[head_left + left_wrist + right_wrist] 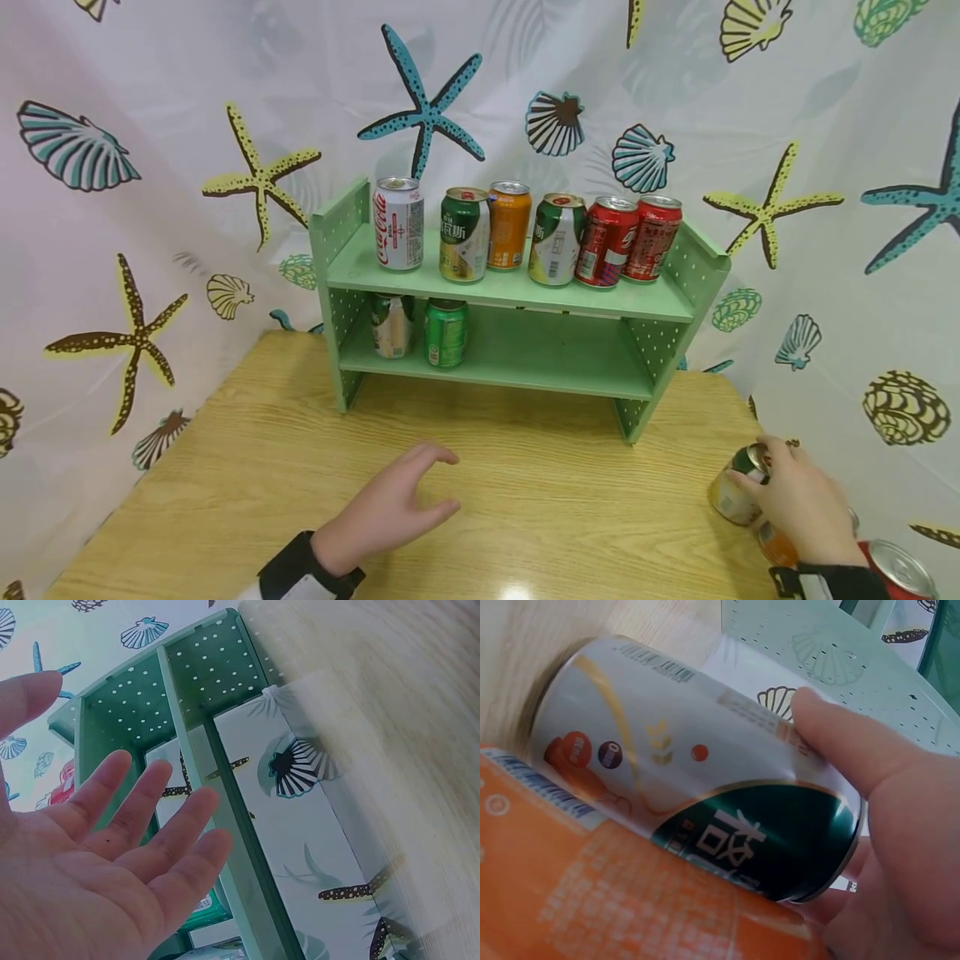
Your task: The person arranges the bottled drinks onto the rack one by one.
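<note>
Within right hand (801,498), green-white can (694,769) gripped near top; left hand (386,510) loosely spread

1. Table (540,450): light wood-grain top; bright glare spot (515,592) at the near edge of view.
2. Backdrop (187,67): pale cloth behind the table and along both sides.
3. Prints on cloth: blue starfish (427,114), upper centre; yellow starfish (260,178) left of it; brown starfish (138,340), lower left; striped blue shell (78,148), far upper left.

The left hand (386,510) is bare, with a broad black band (294,560) round its wrist carrying a light grey panel (309,589). The right hand (806,500), also bare, wears a similar black strap (847,582) with a pale patch (814,587). A whitish edge (251,592) by the left band may be a sleeve.
</note>
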### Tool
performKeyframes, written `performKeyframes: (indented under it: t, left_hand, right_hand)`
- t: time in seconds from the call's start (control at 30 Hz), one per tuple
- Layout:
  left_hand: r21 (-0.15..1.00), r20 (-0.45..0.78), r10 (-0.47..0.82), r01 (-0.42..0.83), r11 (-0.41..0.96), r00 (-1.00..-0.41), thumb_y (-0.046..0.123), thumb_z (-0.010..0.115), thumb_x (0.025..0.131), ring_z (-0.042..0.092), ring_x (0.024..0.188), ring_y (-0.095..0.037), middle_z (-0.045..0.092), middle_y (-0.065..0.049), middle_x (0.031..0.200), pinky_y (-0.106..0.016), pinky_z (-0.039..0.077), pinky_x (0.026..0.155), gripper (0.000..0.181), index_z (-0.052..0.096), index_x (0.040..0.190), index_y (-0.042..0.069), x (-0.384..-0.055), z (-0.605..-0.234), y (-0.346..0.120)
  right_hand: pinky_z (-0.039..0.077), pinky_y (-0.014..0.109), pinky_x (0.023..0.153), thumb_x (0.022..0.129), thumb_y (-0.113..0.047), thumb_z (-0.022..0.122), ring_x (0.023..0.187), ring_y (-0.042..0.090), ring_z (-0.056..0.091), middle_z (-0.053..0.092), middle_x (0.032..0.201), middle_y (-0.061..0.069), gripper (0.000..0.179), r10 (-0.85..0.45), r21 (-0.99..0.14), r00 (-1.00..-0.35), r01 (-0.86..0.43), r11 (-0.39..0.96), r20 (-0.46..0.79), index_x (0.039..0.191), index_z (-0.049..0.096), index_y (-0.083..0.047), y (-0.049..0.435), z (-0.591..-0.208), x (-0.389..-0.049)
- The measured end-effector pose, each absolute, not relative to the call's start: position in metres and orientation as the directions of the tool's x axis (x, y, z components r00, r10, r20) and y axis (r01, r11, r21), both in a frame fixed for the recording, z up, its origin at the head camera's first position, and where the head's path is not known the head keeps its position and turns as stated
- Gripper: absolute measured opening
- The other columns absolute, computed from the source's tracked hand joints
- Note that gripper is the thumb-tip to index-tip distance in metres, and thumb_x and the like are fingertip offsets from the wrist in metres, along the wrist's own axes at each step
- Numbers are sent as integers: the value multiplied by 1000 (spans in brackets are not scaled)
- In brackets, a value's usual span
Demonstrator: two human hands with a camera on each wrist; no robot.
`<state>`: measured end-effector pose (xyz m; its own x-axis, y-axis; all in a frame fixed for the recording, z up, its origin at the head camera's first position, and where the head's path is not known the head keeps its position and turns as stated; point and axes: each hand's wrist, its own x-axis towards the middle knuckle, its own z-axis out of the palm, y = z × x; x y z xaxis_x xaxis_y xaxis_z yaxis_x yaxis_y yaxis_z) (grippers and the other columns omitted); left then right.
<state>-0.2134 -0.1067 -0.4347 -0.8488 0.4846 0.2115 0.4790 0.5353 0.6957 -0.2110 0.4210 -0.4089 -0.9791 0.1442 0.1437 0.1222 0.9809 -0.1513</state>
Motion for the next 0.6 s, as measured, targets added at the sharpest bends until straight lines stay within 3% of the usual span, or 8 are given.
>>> performKeyframes:
  t: [0.07,0.17,0.27,0.4,0.5,0.6]
  left_hand:
    - [696,205,490,478,536,-847,29,77,93,64,80,-9,62,-2,134,-50,51,105,45,60,133,14,-213,-435,-107]
    - [706,188,500,470,530,-845,28,77,94,51,61,-2,62,-3,135,-51,52,104,43,60,131,14,-213,-434,-107]
    - [709,184,506,470,526,-843,30,76,94,57,71,-2,63,-4,134,-51,53,103,42,61,130,13,-213,-434,-106]
    - [708,183,503,468,529,-845,29,76,95,68,98,-16,64,-2,131,-50,53,103,39,62,128,14,-214,-435,-106]
    - [718,176,498,457,525,-849,27,76,95,66,114,-24,64,0,130,-50,52,105,37,63,127,16,-214,-435,-106]
    - [725,172,499,452,520,-850,28,75,95,67,105,-19,64,0,130,-51,52,104,36,63,127,16,-214,-435,-107]
  right_hand:
    - [52,62,68,89,-52,76,97,56,61,58,116,42,86,146,-153,-980,125,980,134,135,47,15,421,-409,-212]
    - [52,60,67,89,-47,78,96,54,62,60,112,39,80,149,-164,-980,127,978,132,131,49,15,420,-408,-213]
    - [53,56,65,89,-44,79,92,51,64,62,108,36,76,148,-182,-978,121,976,147,129,51,14,419,-410,-213]
    - [54,53,65,87,-39,82,89,48,65,64,105,35,73,147,-199,-972,110,974,183,127,53,15,417,-412,-214]
    - [54,55,67,85,-37,83,89,49,65,64,105,37,74,150,-196,-966,108,975,212,127,53,16,415,-413,-214]
    - [54,56,68,85,-36,84,87,50,64,64,105,38,74,149,-197,-955,99,975,256,128,53,16,412,-413,-214]
